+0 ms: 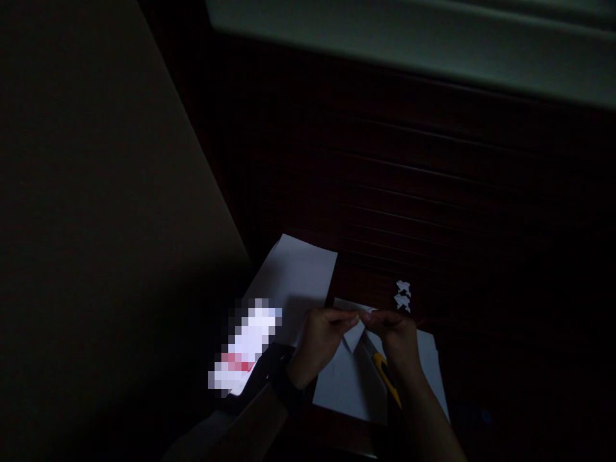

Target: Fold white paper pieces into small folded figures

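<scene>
Both of my hands meet over white sheets on a dark wooden surface. My left hand pinches a small folded piece of paper, and my right hand pinches the same piece from the other side, fingertips nearly touching. Under my right hand lies a yellow utility knife, partly hidden by the hand and wrist. It rests on a white sheet. A dark band circles my left wrist.
Behind my left hand lies a stack of white paper. A lit, pixelated screen glows at the left. Two small folded paper pieces sit beyond my right hand. Another white sheet shows at the right. The room is very dark.
</scene>
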{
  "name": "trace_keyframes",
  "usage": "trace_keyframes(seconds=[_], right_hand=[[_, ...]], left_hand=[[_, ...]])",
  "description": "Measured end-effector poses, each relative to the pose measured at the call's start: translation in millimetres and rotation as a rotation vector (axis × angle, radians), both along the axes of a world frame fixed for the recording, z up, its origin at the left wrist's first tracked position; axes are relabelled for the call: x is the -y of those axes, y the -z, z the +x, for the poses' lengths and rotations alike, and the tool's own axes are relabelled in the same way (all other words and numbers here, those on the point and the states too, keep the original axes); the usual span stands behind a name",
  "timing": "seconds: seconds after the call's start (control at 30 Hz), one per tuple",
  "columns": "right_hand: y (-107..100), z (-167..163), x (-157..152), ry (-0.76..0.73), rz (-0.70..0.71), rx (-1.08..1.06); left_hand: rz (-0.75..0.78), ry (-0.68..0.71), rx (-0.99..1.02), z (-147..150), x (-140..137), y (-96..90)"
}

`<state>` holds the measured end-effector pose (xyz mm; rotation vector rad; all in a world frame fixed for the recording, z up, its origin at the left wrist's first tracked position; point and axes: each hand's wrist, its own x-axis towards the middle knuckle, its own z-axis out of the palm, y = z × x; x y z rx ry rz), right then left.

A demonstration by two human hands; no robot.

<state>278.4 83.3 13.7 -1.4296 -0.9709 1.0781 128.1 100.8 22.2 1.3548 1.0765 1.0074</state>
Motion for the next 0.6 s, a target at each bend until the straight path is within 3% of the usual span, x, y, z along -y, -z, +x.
trace_keyframes(seconds=[0.17, 0.3, 0.6], right_hand=[[2.6, 0.0, -0.7, 0.004, -0.003, -0.062], [5.7, 0.7, -1.9, 0.02, -0.002, -0.077], [8.0, 1.6, -2.3, 0.053, 0.022, 0.04]], left_hand=[[-0.014, 0.036, -0.02, -3.1, -2.6, 1.0], [-0.13, 0.025, 0.019, -3.2, -3.8, 4.7], [-0.239, 0.053, 0.021, -4.6, -0.7, 0.5]])
